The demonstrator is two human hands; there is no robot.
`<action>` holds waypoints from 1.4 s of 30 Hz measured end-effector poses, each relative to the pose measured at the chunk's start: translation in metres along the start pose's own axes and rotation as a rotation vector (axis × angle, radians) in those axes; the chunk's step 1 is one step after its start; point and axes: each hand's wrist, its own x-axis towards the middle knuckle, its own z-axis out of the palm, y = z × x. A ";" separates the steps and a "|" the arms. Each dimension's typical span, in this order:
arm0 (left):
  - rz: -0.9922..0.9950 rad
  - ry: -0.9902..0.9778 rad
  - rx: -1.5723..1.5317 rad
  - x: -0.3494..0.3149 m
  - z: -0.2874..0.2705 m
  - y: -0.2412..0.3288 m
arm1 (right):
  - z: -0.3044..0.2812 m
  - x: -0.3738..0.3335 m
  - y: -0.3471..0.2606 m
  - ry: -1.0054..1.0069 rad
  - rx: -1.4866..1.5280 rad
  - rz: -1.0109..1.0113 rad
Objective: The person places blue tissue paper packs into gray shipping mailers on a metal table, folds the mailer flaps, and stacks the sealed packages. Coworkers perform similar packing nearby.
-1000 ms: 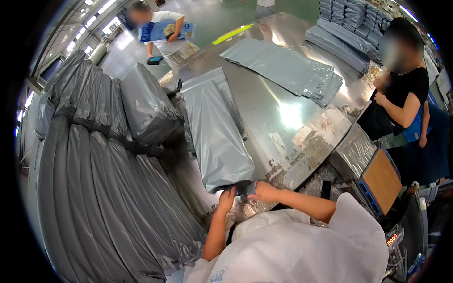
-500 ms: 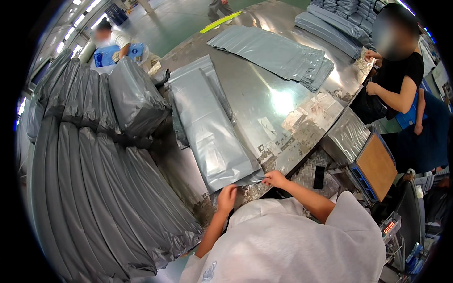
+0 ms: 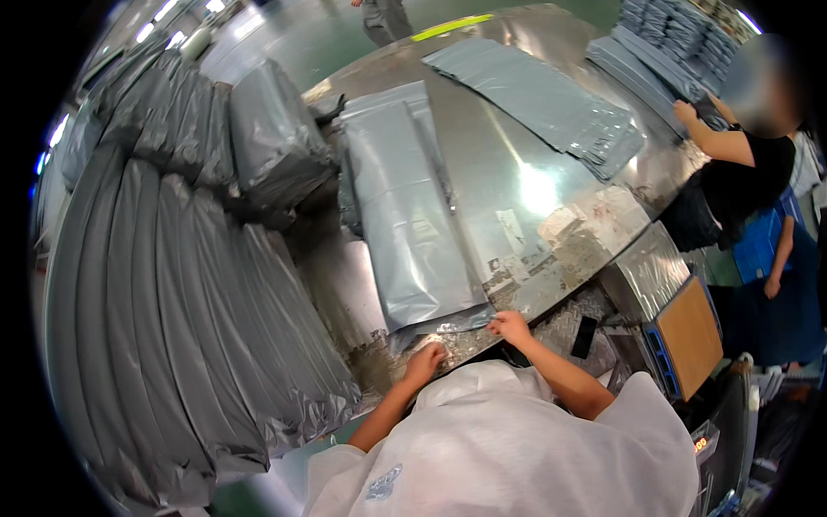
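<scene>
A stack of long grey plastic bags [image 3: 409,220] lies lengthwise on the metal table in front of me, its near end by the table's edge. At that end's right corner, my right hand [image 3: 510,327] has its fingers pinched on the edge of a plastic bag. My left hand [image 3: 425,360] is closed just below the near left part of the stack, a little apart from it, with nothing visible in the fingers. Farther right, a fanned pile of grey bags [image 3: 534,99] rests on the same table.
Big wrapped grey bundles [image 3: 181,319] fill the left side. The metal table [image 3: 491,177] has worn, taped patches near its right edge. A dark phone [image 3: 584,337] and a brown board [image 3: 687,339] are at the right. A person [image 3: 745,164] handles something dark beside stacked bags.
My left hand has moved slightly right, away from the bags' edge. My right hand stays at the corner. The view has shifted, and the co-worker at the right now reaches toward the stacked bags.
</scene>
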 end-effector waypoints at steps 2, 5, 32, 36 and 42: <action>-0.354 0.153 -0.807 -0.092 0.012 -0.098 | 0.004 0.001 0.007 -0.044 0.233 0.165; -0.707 0.543 -1.472 -0.260 -0.039 -0.197 | 0.004 0.000 0.010 -0.037 0.566 0.354; 0.194 0.321 0.599 -0.010 -0.095 -0.020 | 0.001 0.013 0.024 0.006 0.361 0.271; 0.293 0.250 0.716 -0.009 -0.105 -0.016 | -0.010 0.020 0.039 0.119 -0.147 0.133; 0.330 -0.008 0.744 -0.004 -0.128 0.016 | -0.044 -0.012 -0.117 0.170 -1.116 -0.820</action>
